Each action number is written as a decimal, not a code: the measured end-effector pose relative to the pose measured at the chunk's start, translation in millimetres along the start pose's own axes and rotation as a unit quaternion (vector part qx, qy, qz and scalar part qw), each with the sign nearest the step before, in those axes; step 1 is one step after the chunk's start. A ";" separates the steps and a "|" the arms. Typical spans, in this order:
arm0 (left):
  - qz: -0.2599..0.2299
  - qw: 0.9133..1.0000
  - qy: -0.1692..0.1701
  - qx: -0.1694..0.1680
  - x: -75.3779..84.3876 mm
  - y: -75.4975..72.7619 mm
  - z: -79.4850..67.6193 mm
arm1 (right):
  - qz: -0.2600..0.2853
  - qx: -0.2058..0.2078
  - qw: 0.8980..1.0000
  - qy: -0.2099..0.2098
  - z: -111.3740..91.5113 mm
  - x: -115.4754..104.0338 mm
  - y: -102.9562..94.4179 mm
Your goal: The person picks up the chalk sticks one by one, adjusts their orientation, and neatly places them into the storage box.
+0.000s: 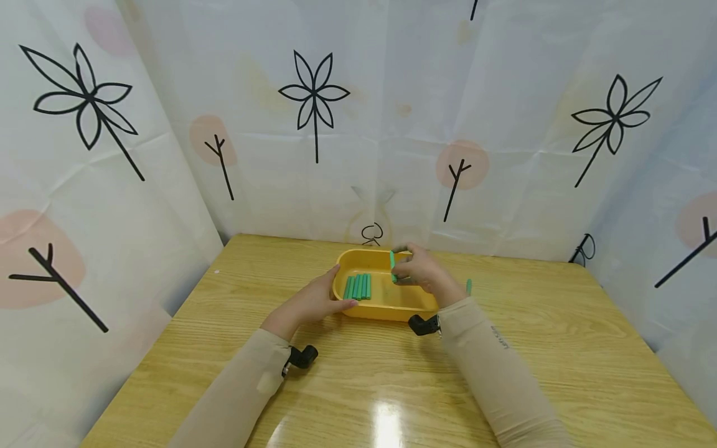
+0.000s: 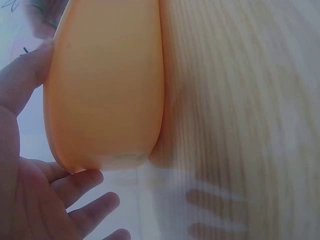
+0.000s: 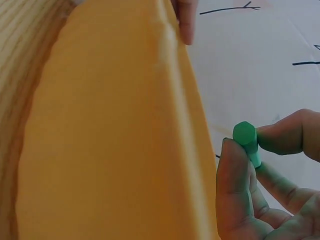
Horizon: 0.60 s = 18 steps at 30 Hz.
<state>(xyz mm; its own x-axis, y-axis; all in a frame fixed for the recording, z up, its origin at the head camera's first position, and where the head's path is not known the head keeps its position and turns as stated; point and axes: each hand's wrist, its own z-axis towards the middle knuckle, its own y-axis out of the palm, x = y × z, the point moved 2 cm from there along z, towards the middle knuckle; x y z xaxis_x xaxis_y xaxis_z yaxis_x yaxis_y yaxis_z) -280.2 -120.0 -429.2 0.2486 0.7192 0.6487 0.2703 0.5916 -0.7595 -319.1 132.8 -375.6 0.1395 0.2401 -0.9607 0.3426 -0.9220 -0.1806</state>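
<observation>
A yellow plastic tray [image 1: 409, 298] sits on the table, with several green sticks [image 1: 358, 287] lying side by side in its left end. My left hand [image 1: 316, 295] holds the tray's left end. In the left wrist view the thumb presses the near rim and fingertips touch the end wall. Over the right part of the tray, my right hand [image 1: 417, 267] pinches one more green stick [image 3: 245, 135] between thumb and fingers. That stick looks six-sided and chalk-like, and stands nearly upright in the head view. Green residue coats the right fingers.
Another green stick [image 1: 468, 286] lies on the wooden table [image 1: 538, 336], right of the tray and partly behind the right wrist. White cloth [image 1: 381, 112] printed with flowers and twigs hangs behind the table and along both sides.
</observation>
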 end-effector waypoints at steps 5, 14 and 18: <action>-0.009 1.000 0.002 0.000 0.6 -0.6 -0.1 | 0.012 0.006 1.000 0.024 7.5 10.3 6.7; -0.010 1.000 -0.006 -0.006 -0.4 -0.2 1.1 | -0.007 0.019 0.999 0.045 19.8 25.3 18.3; -0.008 1.000 -0.006 -0.005 0.4 -0.6 1.4 | -0.022 0.025 0.998 0.047 23.7 29.0 23.3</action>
<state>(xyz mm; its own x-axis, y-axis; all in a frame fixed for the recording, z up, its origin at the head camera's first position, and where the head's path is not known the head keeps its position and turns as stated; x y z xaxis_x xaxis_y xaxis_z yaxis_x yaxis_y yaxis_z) -281.6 -119.5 -428.5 0.2335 0.7139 0.6602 0.2827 0.5998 -0.7486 -329.1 111.1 -412.7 0.2122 0.3068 -0.9278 0.3033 -0.9232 -0.2359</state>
